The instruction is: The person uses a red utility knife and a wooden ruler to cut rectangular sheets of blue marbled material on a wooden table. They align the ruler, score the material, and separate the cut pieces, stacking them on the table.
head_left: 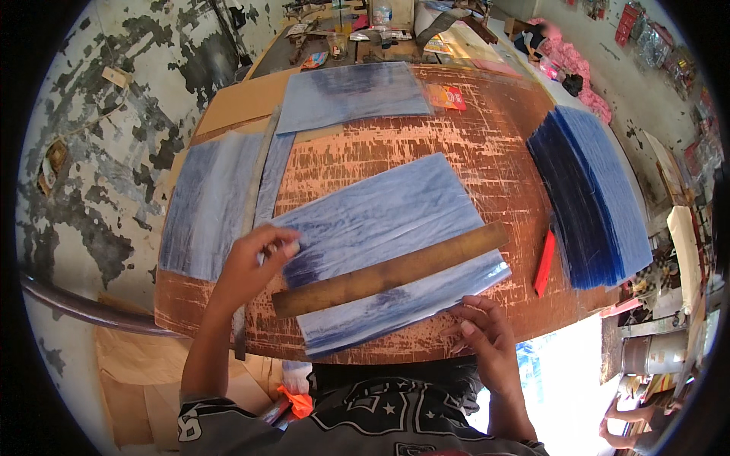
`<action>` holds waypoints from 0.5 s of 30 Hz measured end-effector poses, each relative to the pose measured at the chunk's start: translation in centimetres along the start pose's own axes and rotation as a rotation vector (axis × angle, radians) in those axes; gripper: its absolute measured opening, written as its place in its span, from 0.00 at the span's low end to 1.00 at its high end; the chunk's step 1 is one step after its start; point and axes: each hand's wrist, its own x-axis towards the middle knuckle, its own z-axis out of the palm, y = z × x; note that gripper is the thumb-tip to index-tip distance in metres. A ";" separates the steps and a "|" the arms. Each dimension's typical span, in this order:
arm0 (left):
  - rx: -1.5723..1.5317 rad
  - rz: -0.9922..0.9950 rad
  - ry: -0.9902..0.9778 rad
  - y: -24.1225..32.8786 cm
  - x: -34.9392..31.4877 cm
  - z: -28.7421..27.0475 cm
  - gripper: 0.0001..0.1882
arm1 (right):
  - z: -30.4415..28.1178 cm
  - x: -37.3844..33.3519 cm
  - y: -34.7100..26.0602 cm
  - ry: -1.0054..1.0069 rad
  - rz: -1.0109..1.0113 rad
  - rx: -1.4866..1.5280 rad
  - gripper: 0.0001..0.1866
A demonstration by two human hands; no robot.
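A blue-and-white streaked sheet (388,205) lies at an angle on the worn table in front of me. Across its near part rests a flat brown strip (395,267), straight-edged like a ruler. My left hand (262,254) is over the sheet's left edge, its thumb and fingertips drawn together; whether something small is between them is hidden. At the near right edge of the sheet, my right hand (487,330) has its fingers curled and pinched on the border. A red, slim tool like a cutter (544,263) lies to the right of the sheet.
A thick stack of blue sheets (593,201) stands on the table's right side. More streaked sheets lie at the left (209,201) and far side (353,95), beside a long narrow bar (258,178). An orange-red packet (446,96) sits farther back. Another person (530,39) is beyond the table.
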 end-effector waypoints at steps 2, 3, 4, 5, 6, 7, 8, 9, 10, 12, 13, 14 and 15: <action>0.180 0.085 0.181 -1.9 1.6 0.2 0.19 | 0.4 -0.3 -0.1 -0.021 -0.002 0.013 0.28; 0.240 0.097 0.193 -3.0 2.2 0.4 0.20 | 0.4 -0.5 -0.2 -0.023 0.001 0.028 0.29; 0.299 0.111 0.205 -4.1 2.7 0.5 0.21 | 0.5 -0.8 -0.2 -0.025 0.004 0.041 0.29; 0.358 0.124 0.219 -4.8 3.0 0.6 0.22 | 0.6 -1.0 -0.2 -0.030 -0.004 0.043 0.31; 0.373 0.112 0.208 -4.5 3.3 0.7 0.22 | 0.7 -1.1 -0.1 -0.035 -0.012 0.045 0.32; 0.389 0.099 0.199 -4.1 3.6 0.8 0.22 | 0.8 -1.2 -0.1 -0.041 -0.021 0.047 0.33; 0.405 0.085 0.191 -3.8 3.7 0.8 0.21 | 0.7 -1.4 0.0 -0.047 -0.020 0.041 0.34; 0.410 0.086 0.183 -3.7 3.8 0.9 0.21 | 0.7 -1.4 0.0 -0.055 -0.020 0.032 0.35; 0.416 0.088 0.176 -3.6 3.9 1.0 0.20 | 0.7 -1.4 -0.1 -0.064 -0.021 0.023 0.36; 0.430 0.107 0.173 -3.6 3.7 1.0 0.20 | 0.7 -1.3 -0.9 -0.119 0.015 0.066 0.38; 0.438 0.125 0.177 -3.6 3.6 1.0 0.20 | 0.6 -1.2 -1.2 -0.147 0.034 0.088 0.39; 0.446 0.142 0.181 -3.7 3.4 0.9 0.20 | 0.5 -1.1 -1.3 -0.150 0.035 0.101 0.39; 0.454 0.153 0.180 -3.6 3.3 0.9 0.21 | 0.4 -1.1 -1.4 -0.152 0.035 0.116 0.39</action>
